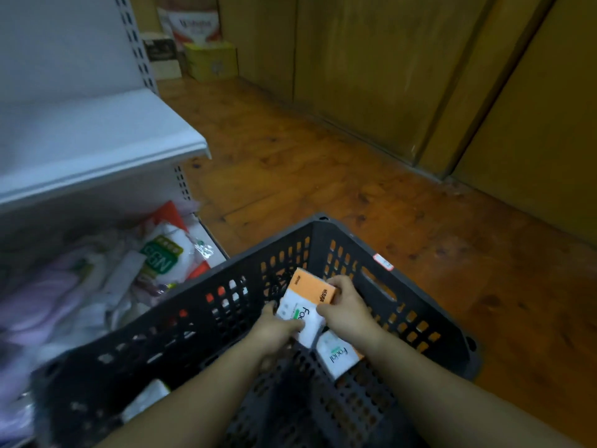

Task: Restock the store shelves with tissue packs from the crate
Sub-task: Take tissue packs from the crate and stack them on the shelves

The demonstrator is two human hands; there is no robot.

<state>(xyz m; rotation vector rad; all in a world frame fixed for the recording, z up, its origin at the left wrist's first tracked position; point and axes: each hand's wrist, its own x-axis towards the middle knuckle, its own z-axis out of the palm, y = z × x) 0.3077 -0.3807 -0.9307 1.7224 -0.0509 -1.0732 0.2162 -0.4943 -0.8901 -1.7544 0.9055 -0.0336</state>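
A dark slotted plastic crate stands on the wooden floor in front of me. Inside it, both hands hold one white and orange tissue pack marked "Facial". My left hand grips its lower left edge, and my right hand grips its right side near the orange end. A second, similar tissue pack lies on the crate floor just below my right wrist. Another white pack shows near the crate's near left side.
A white metal shelf juts out at the left, bare on top. The lower shelf beneath it holds several packaged goods, including a green and white bag. Boxes stand at the far wall. Wooden cabinet doors line the right.
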